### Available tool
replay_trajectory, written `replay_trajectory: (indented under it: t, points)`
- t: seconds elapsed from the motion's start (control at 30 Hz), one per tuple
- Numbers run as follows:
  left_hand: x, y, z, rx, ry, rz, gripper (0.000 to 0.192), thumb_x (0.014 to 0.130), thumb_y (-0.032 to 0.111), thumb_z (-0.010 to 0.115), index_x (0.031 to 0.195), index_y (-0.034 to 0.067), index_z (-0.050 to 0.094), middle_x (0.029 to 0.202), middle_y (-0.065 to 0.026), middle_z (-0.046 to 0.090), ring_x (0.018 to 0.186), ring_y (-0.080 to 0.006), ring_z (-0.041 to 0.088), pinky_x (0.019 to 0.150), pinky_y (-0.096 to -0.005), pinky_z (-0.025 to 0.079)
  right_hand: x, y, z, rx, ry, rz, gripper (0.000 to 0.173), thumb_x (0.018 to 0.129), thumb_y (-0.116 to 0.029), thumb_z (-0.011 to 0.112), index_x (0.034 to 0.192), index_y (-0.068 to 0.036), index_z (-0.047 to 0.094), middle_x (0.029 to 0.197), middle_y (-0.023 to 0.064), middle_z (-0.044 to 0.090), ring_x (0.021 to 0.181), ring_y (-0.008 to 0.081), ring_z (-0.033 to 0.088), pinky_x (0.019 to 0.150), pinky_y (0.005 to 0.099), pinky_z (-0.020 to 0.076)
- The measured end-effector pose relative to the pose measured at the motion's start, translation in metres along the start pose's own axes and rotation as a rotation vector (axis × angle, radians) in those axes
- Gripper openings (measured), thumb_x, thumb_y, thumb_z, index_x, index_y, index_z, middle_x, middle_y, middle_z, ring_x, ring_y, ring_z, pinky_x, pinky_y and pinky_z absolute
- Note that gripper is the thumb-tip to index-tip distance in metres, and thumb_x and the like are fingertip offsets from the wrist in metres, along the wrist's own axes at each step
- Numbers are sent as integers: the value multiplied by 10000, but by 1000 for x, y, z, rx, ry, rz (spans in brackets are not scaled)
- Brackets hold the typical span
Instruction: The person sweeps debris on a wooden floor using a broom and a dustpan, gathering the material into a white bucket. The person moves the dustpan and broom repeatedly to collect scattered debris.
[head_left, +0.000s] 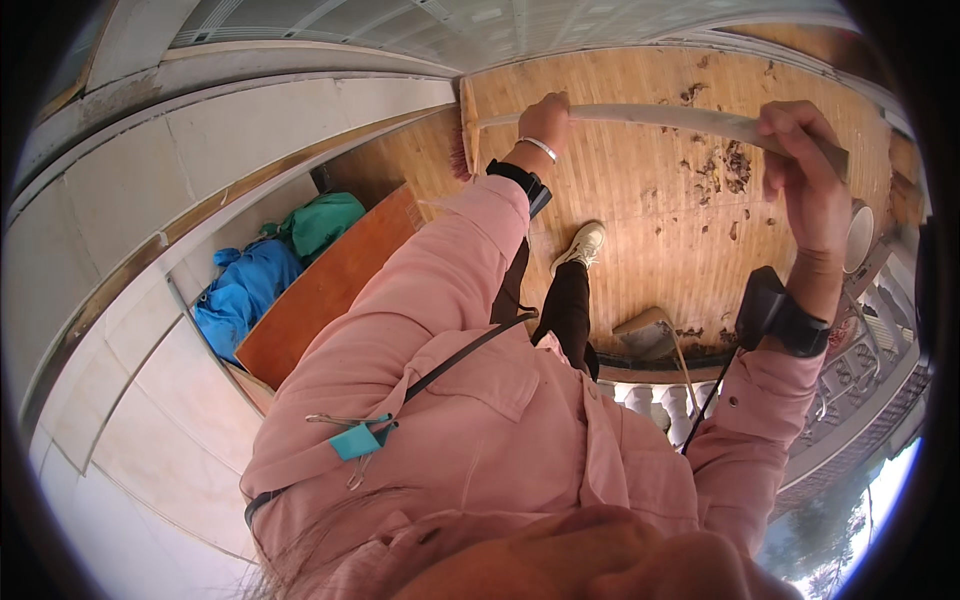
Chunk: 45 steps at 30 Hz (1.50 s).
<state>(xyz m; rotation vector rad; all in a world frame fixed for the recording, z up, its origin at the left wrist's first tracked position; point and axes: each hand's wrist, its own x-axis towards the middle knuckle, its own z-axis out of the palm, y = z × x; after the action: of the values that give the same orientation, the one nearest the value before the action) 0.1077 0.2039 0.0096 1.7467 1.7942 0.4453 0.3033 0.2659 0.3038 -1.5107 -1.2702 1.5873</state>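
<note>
A broom runs across the upper part of the view, its pale handle (667, 118) held in both hands. My left hand (546, 121) is closed around the handle near the broom head. On the right, my right hand (806, 161) grips the handle close to its end. The wooden broom head (469, 127) with reddish bristles (459, 156) is at the wall side of the wooden floor (630, 176). Dry leaves and debris (736, 166) lie in a loose patch below the handle, with smaller bits scattered around.
A dustpan (649, 334) with a long thin handle stands by the white balustrade (667, 401). A round white container (859, 236) is at the right. Against the left wall, an orange-brown board (322, 292) leans before blue (251, 289) and green bags (322, 223).
</note>
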Motion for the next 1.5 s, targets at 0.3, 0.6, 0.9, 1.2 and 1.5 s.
replay_trajectory:
  t: [0.3, 0.6, 0.9, 1.2, 1.5]
  points:
    - [-4, 20, 12, -87, 2, 104, 139, 757, 149, 618, 813, 63, 523, 791, -118, 594, 660, -350, 599, 573, -422, 497, -36, -16, -40, -76, -60, -132, 182, 885, -149, 506, 841, 25, 537, 862, 96, 533, 481, 66, 394, 429, 185, 328]
    - [-5, 12, 17, -162, -37, 258, 101, 763, 132, 580, 825, 77, 523, 795, -116, 591, 690, -343, 601, 596, -434, 490, -43, -15, -25, -88, 78, -51, 177, 861, -149, 539, 837, 24, 566, 804, 64, 565, 484, 72, 403, 435, 192, 341]
    - [-8, 8, 19, -80, 32, 68, 112, 784, 166, 574, 780, 65, 526, 752, -125, 592, 692, -338, 605, 592, -432, 495, -38, 12, -12, -76, 35, 65, 131, 848, -125, 571, 856, 6, 582, 750, 48, 559, 509, 64, 423, 433, 197, 350]
    - [-14, 4, 14, 45, -10, -72, 123, 775, 166, 596, 782, 70, 519, 769, -114, 600, 686, -329, 608, 592, -416, 498, -39, 22, -20, 2, 30, 12, 146, 869, -121, 542, 867, 23, 566, 810, 68, 548, 505, 79, 429, 457, 204, 370]
    - [-23, 8, 17, -2, -48, 53, 155, 758, 175, 621, 800, 70, 514, 789, -110, 591, 680, -333, 607, 574, -421, 494, -35, 4, -16, -8, 33, -33, 178, 890, -146, 502, 835, 15, 554, 783, 71, 546, 473, 71, 417, 459, 200, 377]
